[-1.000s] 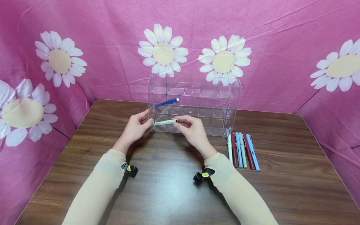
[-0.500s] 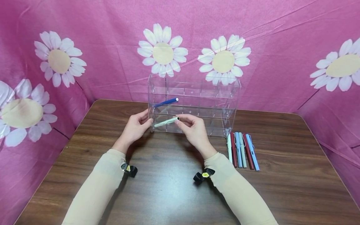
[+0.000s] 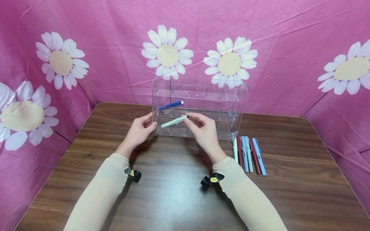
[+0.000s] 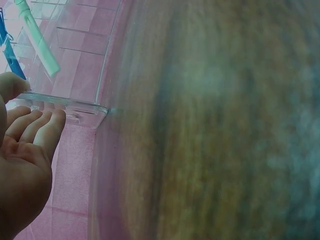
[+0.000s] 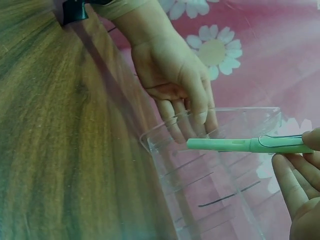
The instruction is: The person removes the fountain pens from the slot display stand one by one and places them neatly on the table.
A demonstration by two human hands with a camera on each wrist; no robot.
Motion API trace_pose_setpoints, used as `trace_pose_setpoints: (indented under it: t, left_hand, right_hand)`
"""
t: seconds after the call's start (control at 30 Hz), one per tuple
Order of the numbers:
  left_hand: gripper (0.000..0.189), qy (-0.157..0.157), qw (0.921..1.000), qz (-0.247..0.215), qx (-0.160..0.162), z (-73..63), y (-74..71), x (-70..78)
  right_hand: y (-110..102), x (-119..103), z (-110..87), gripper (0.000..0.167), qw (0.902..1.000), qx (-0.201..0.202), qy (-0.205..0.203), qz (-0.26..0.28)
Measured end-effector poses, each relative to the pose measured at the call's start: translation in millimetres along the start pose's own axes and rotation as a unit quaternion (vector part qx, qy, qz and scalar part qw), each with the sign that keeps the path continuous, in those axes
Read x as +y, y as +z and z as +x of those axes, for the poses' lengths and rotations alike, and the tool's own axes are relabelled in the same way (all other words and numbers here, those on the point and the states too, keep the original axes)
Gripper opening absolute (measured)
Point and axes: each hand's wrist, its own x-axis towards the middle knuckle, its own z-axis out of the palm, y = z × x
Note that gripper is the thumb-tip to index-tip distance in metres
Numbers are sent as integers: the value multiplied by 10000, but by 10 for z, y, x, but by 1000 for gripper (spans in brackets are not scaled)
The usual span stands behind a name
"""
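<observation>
My right hand (image 3: 203, 131) pinches a mint-green pen (image 3: 174, 121) near its dark-ended cap, between thumb and fingers. The pen tilts, its free end pointing left and down, in front of the lower part of a clear divided pen organizer (image 3: 242, 96). In the right wrist view the pen (image 5: 220, 145) shows its wire clip near my fingers. My left hand (image 3: 138, 131) holds the organizer's left side wall, thumb at the front edge and fingers outside, as the left wrist view of the hand (image 4: 30, 145) shows. A blue pen (image 3: 171, 105) leans in a left compartment above the mint-green one.
On the wooden table (image 3: 295, 192), right of the organizer, several pens lie side by side: a pale green pen (image 3: 235, 150), dark red ones, light blue ones such as the outermost blue pen (image 3: 259, 157), and a grey-green one. A pink flowered cloth (image 3: 115, 64) hangs behind.
My right hand has moved up and right, drawing the mint-green pen away from the organizer's left side and tilting it more. My left hand has stayed on the side wall.
</observation>
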Motion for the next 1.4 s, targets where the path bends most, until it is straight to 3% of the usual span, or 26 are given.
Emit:
trace_pose_setpoints:
  t: [0.7, 1.4]
  left_hand:
    - [53, 2, 9998, 168, 63, 15, -10, -17]
    - [53, -21, 9998, 176, 52, 5, 4, 14]
  right_hand:
    - [-286, -249, 2, 25, 9988, 418, -231, 92]
    - [-605, -269, -71, 28, 9969, 725, -170, -237]
